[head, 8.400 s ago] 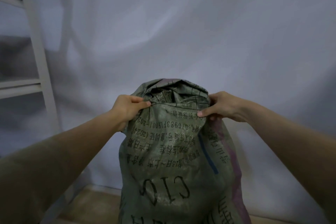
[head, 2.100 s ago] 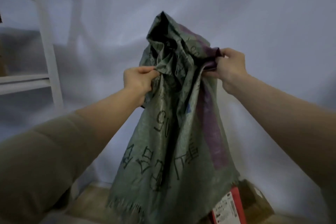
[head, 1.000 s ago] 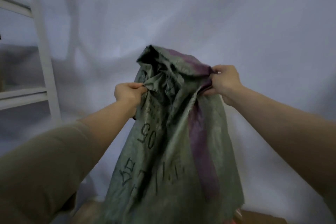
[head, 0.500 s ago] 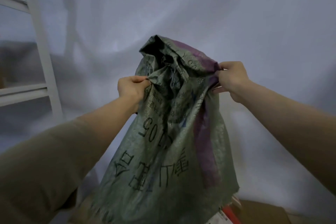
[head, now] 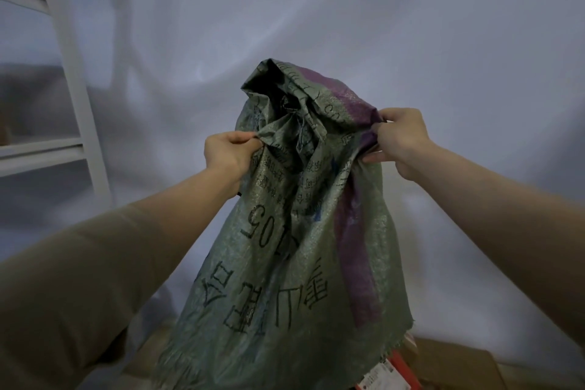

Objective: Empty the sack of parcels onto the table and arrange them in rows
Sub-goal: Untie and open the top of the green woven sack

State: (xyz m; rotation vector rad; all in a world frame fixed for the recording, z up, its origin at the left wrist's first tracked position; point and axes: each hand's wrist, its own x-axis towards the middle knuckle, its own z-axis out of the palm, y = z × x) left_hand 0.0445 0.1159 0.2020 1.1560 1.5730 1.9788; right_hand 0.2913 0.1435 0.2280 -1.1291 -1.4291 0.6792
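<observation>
A green woven sack (head: 285, 263) with black print and a purple stripe hangs upside down in front of me, limp, its frayed open end at the bottom. My left hand (head: 229, 153) grips a fold of its upper left side. My right hand (head: 400, 139) grips the bunched purple edge on the upper right. Below the sack's mouth a red parcel (head: 394, 372) with a white label and a brown cardboard box (head: 456, 364) show at the bottom right. Other parcels are hidden behind the sack.
A white cloth backdrop (head: 348, 25) fills the space behind. A white shelf frame (head: 68, 73) stands at the left. A strip of brown table surface (head: 145, 348) shows under the sack at the bottom left.
Since 8.4 s ago the full sack has gone limp and hangs raised. Over the last second both hands shook it up and down a little; the red parcel shows below its mouth again.
</observation>
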